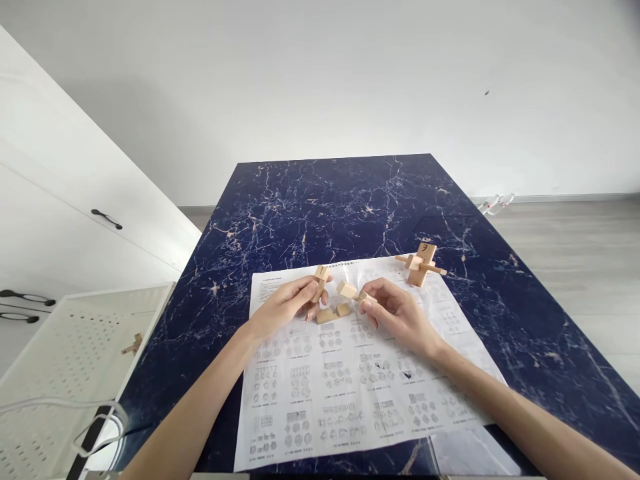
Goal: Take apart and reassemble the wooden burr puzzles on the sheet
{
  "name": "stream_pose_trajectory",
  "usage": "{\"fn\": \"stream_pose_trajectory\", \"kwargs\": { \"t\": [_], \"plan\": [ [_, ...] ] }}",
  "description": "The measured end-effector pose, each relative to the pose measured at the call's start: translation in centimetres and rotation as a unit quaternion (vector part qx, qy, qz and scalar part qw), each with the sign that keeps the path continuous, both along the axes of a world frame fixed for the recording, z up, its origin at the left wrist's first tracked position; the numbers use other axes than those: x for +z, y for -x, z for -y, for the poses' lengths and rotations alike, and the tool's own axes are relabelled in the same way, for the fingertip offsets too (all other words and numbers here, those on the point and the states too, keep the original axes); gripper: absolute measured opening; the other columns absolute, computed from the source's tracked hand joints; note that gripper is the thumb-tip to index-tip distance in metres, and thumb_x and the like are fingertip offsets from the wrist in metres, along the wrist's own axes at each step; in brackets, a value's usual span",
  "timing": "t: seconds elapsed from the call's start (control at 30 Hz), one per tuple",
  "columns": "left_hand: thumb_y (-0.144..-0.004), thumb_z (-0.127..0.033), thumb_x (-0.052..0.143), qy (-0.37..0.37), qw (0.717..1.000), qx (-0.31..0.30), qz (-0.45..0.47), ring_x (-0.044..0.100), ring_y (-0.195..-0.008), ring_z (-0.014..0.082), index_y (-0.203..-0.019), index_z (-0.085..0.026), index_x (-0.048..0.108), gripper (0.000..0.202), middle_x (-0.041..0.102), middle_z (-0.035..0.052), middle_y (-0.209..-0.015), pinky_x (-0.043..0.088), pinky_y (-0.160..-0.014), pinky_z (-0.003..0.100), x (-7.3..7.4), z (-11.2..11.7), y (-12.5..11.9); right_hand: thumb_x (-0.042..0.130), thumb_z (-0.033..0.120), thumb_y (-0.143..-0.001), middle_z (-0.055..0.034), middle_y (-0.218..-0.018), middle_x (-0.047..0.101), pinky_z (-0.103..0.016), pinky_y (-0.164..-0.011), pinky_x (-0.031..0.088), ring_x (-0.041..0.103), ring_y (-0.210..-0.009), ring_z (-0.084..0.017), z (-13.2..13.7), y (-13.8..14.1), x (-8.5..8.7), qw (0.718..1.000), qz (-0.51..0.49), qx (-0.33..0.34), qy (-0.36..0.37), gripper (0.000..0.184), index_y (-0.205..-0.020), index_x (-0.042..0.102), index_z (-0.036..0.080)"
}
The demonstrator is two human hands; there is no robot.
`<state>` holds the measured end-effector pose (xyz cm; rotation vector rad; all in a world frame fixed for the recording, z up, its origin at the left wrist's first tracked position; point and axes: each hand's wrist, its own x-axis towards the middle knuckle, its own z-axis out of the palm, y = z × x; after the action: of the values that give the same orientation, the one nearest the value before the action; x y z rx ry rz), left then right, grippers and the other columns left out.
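My left hand (293, 301) is closed around a wooden puzzle piece (321, 275) that stands up between thumb and fingers, with a dark mark near its top. Opposite it, my right hand (393, 308) pinches a small notched wooden piece (351, 291) by its right end. Below and between the hands, a notched wooden block (333, 313) lies on the printed instruction sheet (345, 393). The sheet shows rows of small assembly drawings. Some fingertips of both hands are hidden behind the pieces.
An assembled wooden cross puzzle (421, 264) with a dark mark rests on the sheet's upper right corner. The sheet lies on a dark blue marbled table (320, 213). Left of the table are a white perforated surface (65, 360) with a wooden piece (133, 344), a white cable (60, 403) and white cabinets (75, 193).
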<state>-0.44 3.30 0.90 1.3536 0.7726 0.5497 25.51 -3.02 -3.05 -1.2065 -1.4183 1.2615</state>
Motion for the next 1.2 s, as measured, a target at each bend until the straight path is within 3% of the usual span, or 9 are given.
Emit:
{"fn": "stream_pose_trajectory", "kwargs": {
  "t": [0.1, 0.27, 0.4, 0.57, 0.67, 0.77, 0.93, 1.07, 1.2],
  "plan": [
    [-0.108, -0.055, 0.058, -0.021, 0.999, -0.041, -0.01, 0.048, -0.068, 0.0125, -0.104, -0.018, 0.068, 0.038, 0.06, 0.004, -0.094, 0.048, -0.072, 0.032, 0.1, 0.0, 0.1, 0.068, 0.048, -0.103, -0.0005, -0.079, 0.068, -0.034, -0.059, 0.043, 0.056, -0.059, -0.016, 0.2, 0.2, 0.1, 1.0, -0.016, 0.003, -0.001, 0.023, -0.103, 0.063, 0.026],
    [-0.108, -0.052, 0.06, -0.001, 0.999, -0.036, -0.008, 0.054, -0.069, 0.0116, -0.124, -0.023, 0.057, 0.034, 0.065, 0.0024, -0.1, 0.048, -0.073, 0.032, -0.6, 0.2, 0.1, 0.07, 0.047, -0.102, 0.0039, -0.065, 0.056, -0.033, -0.055, 0.043, 0.054, -0.056, -0.017, 0.1, 0.3, 0.6, 0.999, -0.021, -0.022, -0.008, 0.023, -0.109, 0.065, 0.026],
    [-0.107, -0.054, 0.061, -0.017, 0.999, -0.022, -0.018, 0.052, -0.063, 0.0108, -0.111, -0.021, 0.058, 0.034, 0.068, 0.0022, -0.092, 0.043, -0.064, 0.029, -0.7, 0.4, -0.1, 0.069, 0.052, -0.102, 0.0036, -0.067, 0.058, -0.033, -0.054, 0.042, 0.053, -0.053, -0.016, 0.0, 0.2, 1.3, 0.999, -0.039, -0.023, -0.008, 0.027, -0.108, 0.066, 0.026],
    [-0.1, -0.06, 0.069, -0.039, 0.996, 0.052, -0.055, 0.041, -0.059, 0.0108, -0.11, -0.019, 0.073, 0.043, 0.055, -0.0034, -0.07, 0.031, -0.056, 0.026, -0.7, 0.1, 0.0, 0.068, 0.055, -0.103, 0.0046, -0.063, 0.058, -0.033, -0.056, 0.041, 0.052, -0.052, -0.015, -0.1, 0.0, 1.7, 0.996, -0.085, 0.019, 0.006, 0.031, -0.108, 0.065, 0.024],
    [-0.091, -0.063, 0.077, -0.044, 0.991, 0.108, -0.072, 0.046, -0.064, 0.0128, -0.1, -0.019, 0.075, 0.046, 0.056, -0.0023, -0.072, 0.037, -0.06, 0.026, -1.0, -0.1, 0.1, 0.069, 0.055, -0.103, 0.0034, -0.068, 0.063, -0.033, -0.057, 0.041, 0.053, -0.051, -0.013, 0.0, 0.0, 1.6, 0.991, -0.119, 0.051, 0.018, 0.032, -0.109, 0.063, 0.024],
    [-0.093, -0.064, 0.074, -0.032, 0.988, 0.137, -0.063, 0.054, -0.071, 0.0144, -0.093, -0.018, 0.071, 0.046, 0.063, 0.0009, -0.082, 0.044, -0.066, 0.027, -1.1, -0.1, 0.2, 0.068, 0.055, -0.104, -0.0005, -0.08, 0.071, -0.031, -0.052, 0.037, 0.056, -0.051, -0.012, 0.0, 0.0, 1.3, 0.987, -0.139, 0.075, 0.032, 0.033, -0.112, 0.062, 0.024],
    [-0.107, -0.063, 0.055, 0.032, 0.996, 0.079, 0.014, 0.051, -0.058, 0.0095, -0.109, -0.018, 0.066, 0.046, 0.068, 0.0042, -0.096, 0.037, -0.051, 0.025, -0.7, 0.2, -0.1, 0.066, 0.055, -0.106, -0.0017, -0.086, 0.074, -0.03, -0.05, 0.035, 0.059, -0.05, -0.012, 0.0, 0.0, 1.1, 0.985, -0.146, 0.078, 0.037, 0.033, -0.114, 0.058, 0.024],
    [-0.106, -0.052, 0.064, 0.055, 0.995, 0.074, 0.04, 0.052, -0.063, 0.0084, -0.127, -0.018, 0.063, 0.04, 0.069, 0.0059, -0.106, 0.045, -0.061, 0.027, -0.6, 0.2, -0.1, 0.066, 0.055, -0.106, -0.0014, -0.085, 0.074, -0.031, -0.051, 0.036, 0.058, -0.051, -0.012, -0.1, 0.0, 1.1, 0.987, -0.142, 0.067, 0.04, 0.033, -0.112, 0.059, 0.024],
    [-0.103, -0.05, 0.07, 0.045, 0.997, 0.051, 0.027, 0.059, -0.063, 0.0092, -0.137, -0.016, 0.056, 0.05, 0.071, 0.0077, -0.107, 0.051, -0.065, 0.029, -0.7, 0.3, -0.2, 0.063, 0.056, -0.107, -0.0014, -0.086, 0.073, -0.031, -0.052, 0.038, 0.058, -0.052, -0.012, -0.1, 0.1, 1.0, 0.988, -0.137, 0.065, 0.038, 0.033, -0.11, 0.058, 0.024]
  ]
}}
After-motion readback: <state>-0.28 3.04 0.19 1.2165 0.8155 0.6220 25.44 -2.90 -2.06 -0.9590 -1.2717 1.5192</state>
